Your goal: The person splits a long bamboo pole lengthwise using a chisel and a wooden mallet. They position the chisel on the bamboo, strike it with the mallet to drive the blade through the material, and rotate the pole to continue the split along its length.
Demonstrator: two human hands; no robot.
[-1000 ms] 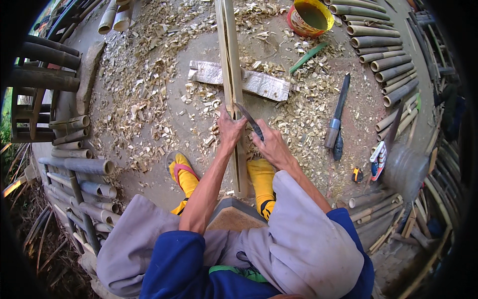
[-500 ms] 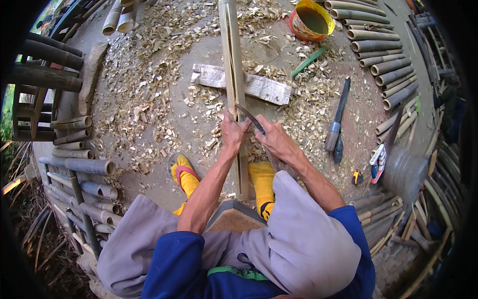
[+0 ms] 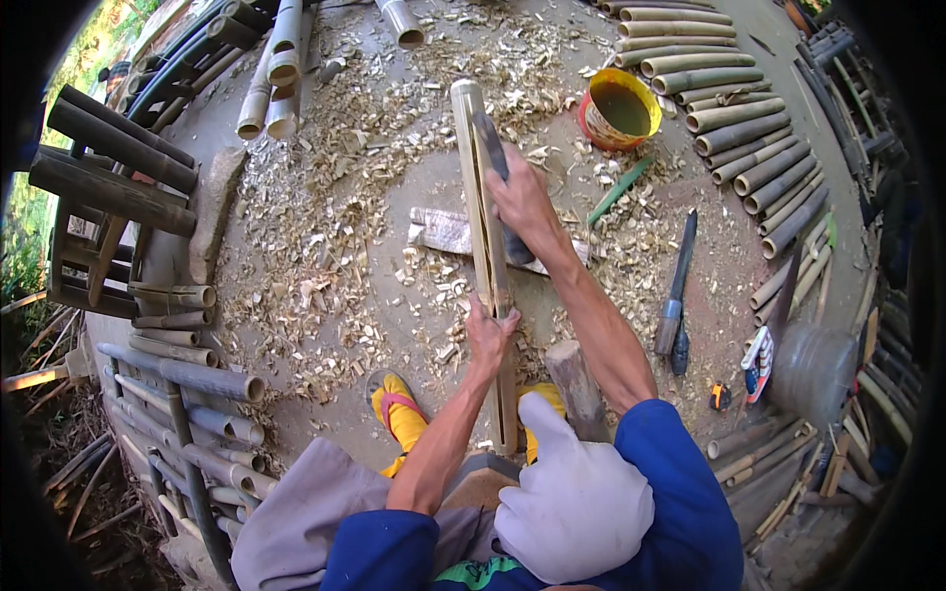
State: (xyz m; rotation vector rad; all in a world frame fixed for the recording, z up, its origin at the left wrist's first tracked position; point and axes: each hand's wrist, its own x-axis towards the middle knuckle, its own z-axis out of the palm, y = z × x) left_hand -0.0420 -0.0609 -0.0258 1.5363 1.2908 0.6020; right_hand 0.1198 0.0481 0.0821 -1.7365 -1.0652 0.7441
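Across a gap from the bucket's rim point(image 3: 636, 79), right hand point(image 3: 524, 202) clenches dark tool point(image 3: 489, 140), left hand point(image 3: 488, 335) grips bamboo point(image 3: 474, 187)

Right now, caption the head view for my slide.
The left hand grips a split bamboo pole while the right hand holds a dark tool alongside, amid shavings.

Pale shavings point(image 3: 305, 261) litter the floor point(image 3: 724, 229) of a bamboo workshop, where cut poles point(image 3: 739, 116) lie in rows near scattered hand tools point(image 3: 757, 362).
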